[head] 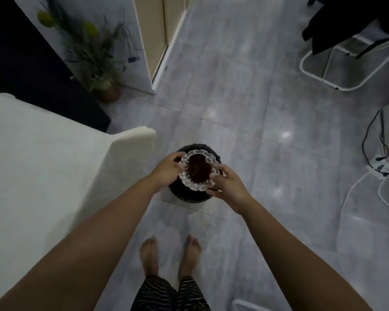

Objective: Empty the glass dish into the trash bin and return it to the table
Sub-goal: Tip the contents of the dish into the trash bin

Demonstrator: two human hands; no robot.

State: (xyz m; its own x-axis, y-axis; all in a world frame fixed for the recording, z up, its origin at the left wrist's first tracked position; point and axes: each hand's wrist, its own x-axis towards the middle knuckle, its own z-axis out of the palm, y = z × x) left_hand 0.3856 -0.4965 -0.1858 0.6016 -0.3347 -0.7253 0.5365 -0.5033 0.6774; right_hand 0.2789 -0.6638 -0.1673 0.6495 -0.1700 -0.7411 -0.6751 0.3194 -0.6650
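Currently both hands are on the glass dish (198,170), holding it directly above the trash bin (190,194). Left hand (167,170) grips the left rim, fingers curled over the scalloped edge. Right hand (226,186) grips the right and near rim, thumb on top, fingers under. Dish sits roughly level, opening facing up toward the camera, with a dark brown clump (199,169) filling its centre; can't tell what the clump is. Bin is dark, round, standing on the grey tiled floor (245,86), mostly hidden beneath the dish and hands; only its far rim and near wall show.

Person stands barefoot, both feet (170,254) on the tiles just short of the bin, striped trousers at bottom edge of frame. White furniture (54,164) runs along the left side, its corner close to the left forearm. Potted plant (99,61) stands at the far left by a white cabinet. White frame with dark cloth hung over it (346,48) at far right, cables (375,153) on the floor below it.
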